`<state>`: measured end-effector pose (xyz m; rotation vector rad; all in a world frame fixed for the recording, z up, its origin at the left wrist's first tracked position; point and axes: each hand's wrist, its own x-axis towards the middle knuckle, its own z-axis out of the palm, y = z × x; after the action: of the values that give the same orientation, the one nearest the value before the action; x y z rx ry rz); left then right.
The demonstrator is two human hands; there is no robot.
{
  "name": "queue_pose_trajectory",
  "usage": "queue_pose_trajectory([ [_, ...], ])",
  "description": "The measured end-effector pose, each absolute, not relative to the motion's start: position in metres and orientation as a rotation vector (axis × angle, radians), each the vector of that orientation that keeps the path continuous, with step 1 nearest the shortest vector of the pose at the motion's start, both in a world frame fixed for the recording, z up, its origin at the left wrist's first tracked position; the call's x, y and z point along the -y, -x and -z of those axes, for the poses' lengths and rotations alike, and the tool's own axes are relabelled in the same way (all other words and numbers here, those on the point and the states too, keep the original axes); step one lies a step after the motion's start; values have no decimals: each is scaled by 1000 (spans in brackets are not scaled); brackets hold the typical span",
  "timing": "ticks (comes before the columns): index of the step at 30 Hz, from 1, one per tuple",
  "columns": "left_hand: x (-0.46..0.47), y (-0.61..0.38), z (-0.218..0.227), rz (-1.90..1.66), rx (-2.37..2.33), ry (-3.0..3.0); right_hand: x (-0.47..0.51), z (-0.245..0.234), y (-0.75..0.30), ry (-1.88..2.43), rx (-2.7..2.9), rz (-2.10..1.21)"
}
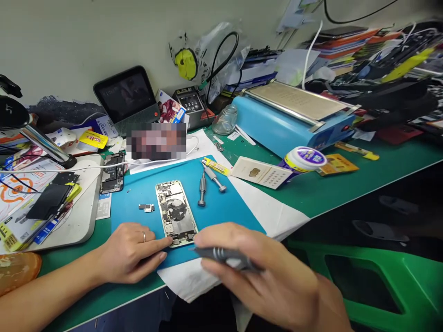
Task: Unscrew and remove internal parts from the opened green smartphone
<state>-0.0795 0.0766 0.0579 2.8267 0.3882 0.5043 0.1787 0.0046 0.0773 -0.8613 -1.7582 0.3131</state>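
An opened smartphone [177, 212], its inner parts bared, lies on a blue mat [131, 230]. My left hand [133, 251] rests on the mat with the index finger stretched out to the phone's lower left corner and the other fingers partly curled. Between thumb and fingers of my right hand [263, 272] is a dark grey pointed tool that looks like tweezers [221, 254], just below the phone's lower right corner; its tip points left. A small circuit board [146, 208] lies left of the phone. Two grey screwdrivers [202, 188] lie beyond it to the right.
A blue machine with a flat metal top [287, 115] stands at the back right, near a white tub [304, 159] and a small box [259, 172]. Another opened phone [112, 171] lies left. A white cable [69, 169] crosses the left side. A dark screen [126, 97] stands behind.
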Motion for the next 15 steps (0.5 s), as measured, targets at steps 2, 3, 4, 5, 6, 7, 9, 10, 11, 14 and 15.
queue_pose_trajectory([
  [2, -75, 81, -57, -490, -393, -2831, -17, -59, -184, 890, 1713, -215],
  [3, -75, 81, -56, -482, -391, -2831, -24, -50, -185, 914, 1653, -187],
  [4, -75, 82, -55, -478, -385, -2830, -31, -42, -186, 950, 1598, -161],
  [5, -75, 83, -55, -475, -380, -2828, -37, -34, -186, 994, 1551, -107],
  [6, -75, 83, -54, -477, -375, -2825, -43, -26, -185, 1006, 1538, -81],
  [7, -75, 83, -53, -483, -370, -2821, -48, -20, -184, 1005, 1536, -55],
  [9, -75, 83, -51, -505, -358, -2811, -54, -11, -183, 988, 1544, -7],
  [10, -76, 83, -50, -515, -353, -2805, -55, -8, -183, 975, 1549, 17],
  [11, -76, 83, -50, -522, -350, -2799, -56, -6, -183, 965, 1555, 40],
  [14, -78, 81, -49, -523, -359, -2779, -55, -5, -184, 955, 1591, 96],
  [15, -79, 81, -49, -523, -366, -2772, -55, -5, -184, 959, 1607, 109],
])
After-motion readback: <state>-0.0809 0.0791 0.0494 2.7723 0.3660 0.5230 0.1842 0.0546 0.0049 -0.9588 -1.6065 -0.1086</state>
